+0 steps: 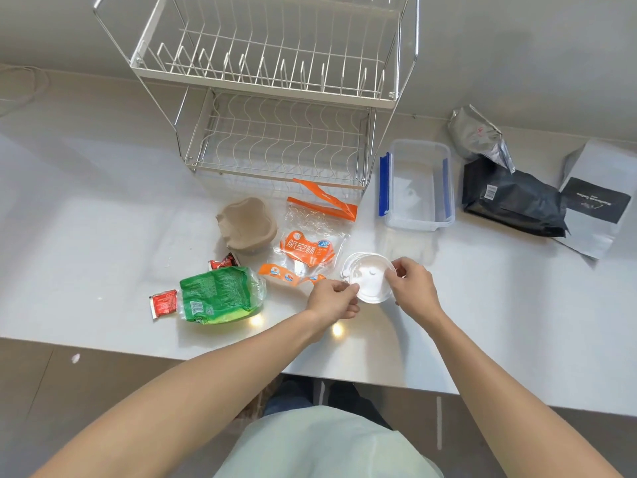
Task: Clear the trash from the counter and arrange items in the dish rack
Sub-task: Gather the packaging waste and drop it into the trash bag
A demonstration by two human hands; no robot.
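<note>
Clear plastic cups, nested together, stand on the white counter in front of me. My left hand pinches their left rim and my right hand pinches the right rim. Beside them lies an orange and clear cup bag, torn open. Left of it are a green wrapper, red sauce packets and a crumpled brown paper bowl. The white two-tier wire dish rack stands at the back, with nothing on it.
A clear storage box with blue clips sits right of the rack. Further right lie a silver foil bag, a black coffee bag and a white bag with a black label. The counter's front edge runs just below my hands.
</note>
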